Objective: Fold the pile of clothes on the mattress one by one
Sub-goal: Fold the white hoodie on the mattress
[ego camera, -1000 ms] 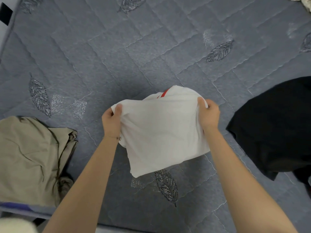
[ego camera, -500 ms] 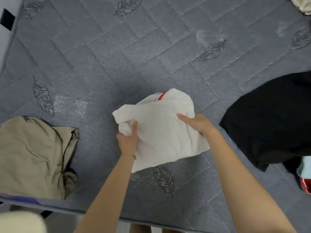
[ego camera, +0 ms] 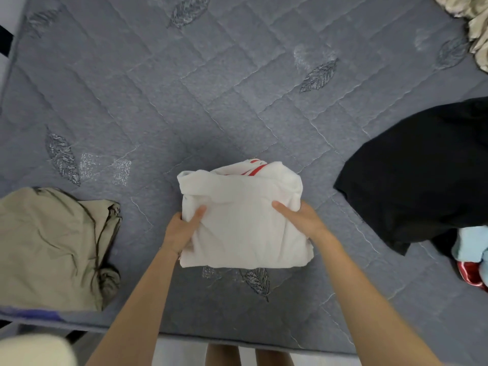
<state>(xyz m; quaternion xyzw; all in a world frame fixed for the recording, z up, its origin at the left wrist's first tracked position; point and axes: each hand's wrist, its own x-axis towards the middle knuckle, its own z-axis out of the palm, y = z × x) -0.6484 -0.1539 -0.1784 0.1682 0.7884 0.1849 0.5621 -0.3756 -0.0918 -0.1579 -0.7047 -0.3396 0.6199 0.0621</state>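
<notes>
White garment (ego camera: 245, 228) with red stripes lies on the mattress (ego camera: 184, 101) near its front edge, now a compact bundle; a second ago it hung open from its upper corners, so this piece looks almost folded and ready to set aside. The left hand (ego camera: 182, 231) grips its left side, thumb on top, and the right hand (ego camera: 301, 220) clasps the right side the same way; the other fingers are hidden underneath. A khaki garment (ego camera: 47, 247) sits to the left and a black garment (ego camera: 417, 180) to the right, both apart from the bundle. Bare quilting stretches beyond, giving room to spread the next piece.
</notes>
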